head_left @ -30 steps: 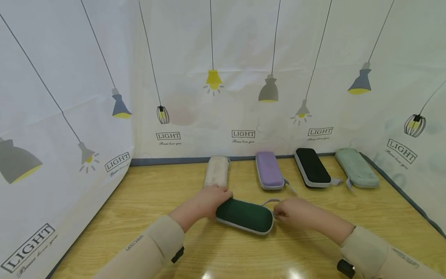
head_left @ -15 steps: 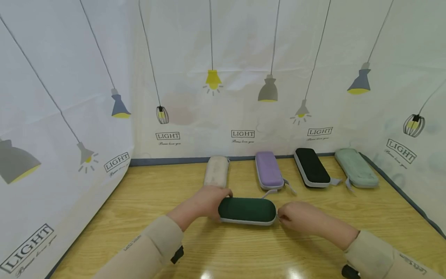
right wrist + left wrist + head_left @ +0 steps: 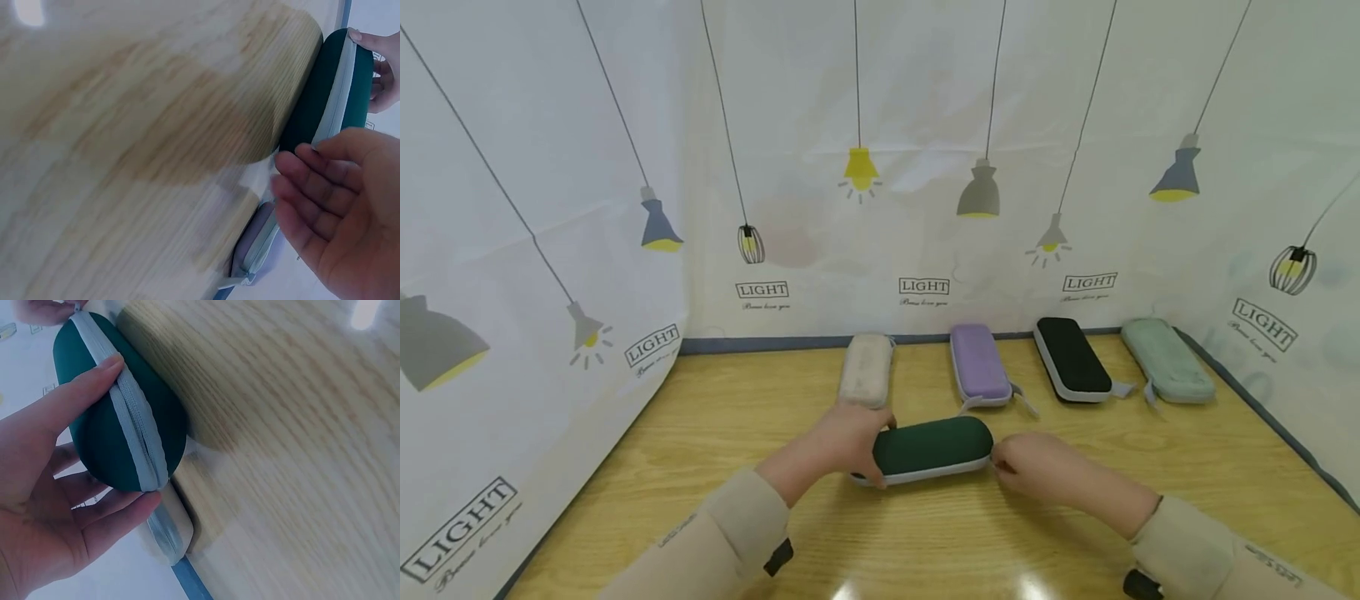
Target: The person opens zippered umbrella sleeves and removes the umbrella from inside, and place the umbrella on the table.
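Note:
A dark green zippered case (image 3: 934,443) with a pale grey zip band is held in front of me, its right end turned slightly away. My left hand (image 3: 848,437) grips its left end. In the left wrist view, the left thumb (image 3: 94,380) lies on the zipper (image 3: 130,394) and the other fingers curl round the far side. At the case's right end, my right hand (image 3: 1037,467) pinches the zipper end between thumb and forefinger; the pull itself is mostly covered by those fingers. The zip band looks closed along the visible side.
Along the back of the wooden table (image 3: 760,392) lie a cream case (image 3: 865,371), a purple case (image 3: 981,364), a black case (image 3: 1072,358) and a mint case (image 3: 1168,360). Behind them hangs a lamp-print backdrop (image 3: 820,183), which also lines both sides.
The green case has swung round, its right end moving away from me and its left end nearer. My left thumb now shows on its front side. The right hand stays at the right end.

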Action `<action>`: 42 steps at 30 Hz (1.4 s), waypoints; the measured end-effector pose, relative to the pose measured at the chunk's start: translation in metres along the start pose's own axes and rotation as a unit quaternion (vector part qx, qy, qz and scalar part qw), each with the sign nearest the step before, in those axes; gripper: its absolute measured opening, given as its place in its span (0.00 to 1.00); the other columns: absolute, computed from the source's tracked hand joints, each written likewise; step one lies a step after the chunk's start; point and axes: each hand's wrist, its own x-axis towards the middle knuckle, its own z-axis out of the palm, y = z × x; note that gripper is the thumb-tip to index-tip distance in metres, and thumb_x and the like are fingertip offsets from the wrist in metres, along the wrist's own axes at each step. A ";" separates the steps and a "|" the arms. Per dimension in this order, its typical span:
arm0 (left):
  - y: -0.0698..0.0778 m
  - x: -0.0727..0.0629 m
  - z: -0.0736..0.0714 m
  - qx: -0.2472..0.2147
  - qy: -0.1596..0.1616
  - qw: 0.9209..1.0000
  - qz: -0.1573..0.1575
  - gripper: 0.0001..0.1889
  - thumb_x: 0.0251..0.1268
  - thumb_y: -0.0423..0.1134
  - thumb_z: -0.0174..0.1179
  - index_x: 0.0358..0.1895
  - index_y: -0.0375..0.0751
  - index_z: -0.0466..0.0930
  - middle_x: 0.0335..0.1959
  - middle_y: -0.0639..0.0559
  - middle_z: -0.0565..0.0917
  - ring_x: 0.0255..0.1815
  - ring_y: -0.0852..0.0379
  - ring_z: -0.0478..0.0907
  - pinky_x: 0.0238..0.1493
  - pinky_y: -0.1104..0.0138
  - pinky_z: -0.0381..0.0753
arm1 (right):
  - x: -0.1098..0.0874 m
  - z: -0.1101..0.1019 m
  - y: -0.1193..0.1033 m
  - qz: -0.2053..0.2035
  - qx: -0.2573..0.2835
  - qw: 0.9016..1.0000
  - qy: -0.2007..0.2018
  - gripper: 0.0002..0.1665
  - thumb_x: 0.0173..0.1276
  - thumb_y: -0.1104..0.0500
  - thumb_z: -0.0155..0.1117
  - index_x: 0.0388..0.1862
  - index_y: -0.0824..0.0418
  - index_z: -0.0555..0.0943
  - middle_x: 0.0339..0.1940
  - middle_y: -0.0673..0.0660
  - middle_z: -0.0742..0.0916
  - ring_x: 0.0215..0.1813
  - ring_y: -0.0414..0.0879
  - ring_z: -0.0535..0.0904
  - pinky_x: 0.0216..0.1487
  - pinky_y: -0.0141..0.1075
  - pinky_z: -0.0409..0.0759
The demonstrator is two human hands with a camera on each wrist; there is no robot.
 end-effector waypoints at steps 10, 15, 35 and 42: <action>0.010 -0.007 0.000 -0.004 0.005 0.999 -0.034 0.42 0.37 0.63 0.77 0.57 0.47 0.77 0.42 0.55 0.84 0.40 0.58 0.80 0.45 0.62 0.79 | 0.008 -0.002 -0.011 0.006 0.039 0.999 0.028 0.19 0.62 0.67 0.60 0.15 0.52 0.70 0.14 0.43 0.66 0.19 0.35 0.60 0.22 0.31 0.60; 0.017 -0.010 -0.001 0.018 0.012 0.999 -0.045 0.40 0.36 0.64 0.77 0.54 0.45 0.79 0.39 0.55 0.84 0.37 0.58 0.80 0.41 0.63 0.79 | 0.015 0.006 -0.019 -0.026 0.038 0.998 0.034 0.17 0.61 0.67 0.61 0.16 0.53 0.71 0.14 0.42 0.66 0.19 0.34 0.59 0.22 0.30 0.61; 0.029 -0.012 0.003 0.009 0.019 0.997 -0.075 0.39 0.37 0.64 0.77 0.52 0.44 0.78 0.36 0.54 0.82 0.35 0.55 0.80 0.36 0.62 0.80 | 0.039 0.015 -0.056 -0.077 0.039 0.996 0.013 0.16 0.61 0.67 0.64 0.16 0.54 0.74 0.15 0.41 0.68 0.20 0.34 0.60 0.24 0.29 0.64; 0.028 -0.017 0.004 -0.041 -0.010 0.996 -0.080 0.38 0.39 0.63 0.76 0.53 0.44 0.78 0.37 0.55 0.81 0.34 0.59 0.78 0.35 0.63 0.79 | 0.038 0.014 -0.056 -0.075 0.039 0.996 0.014 0.17 0.61 0.67 0.64 0.16 0.53 0.73 0.16 0.41 0.69 0.20 0.33 0.60 0.23 0.28 0.63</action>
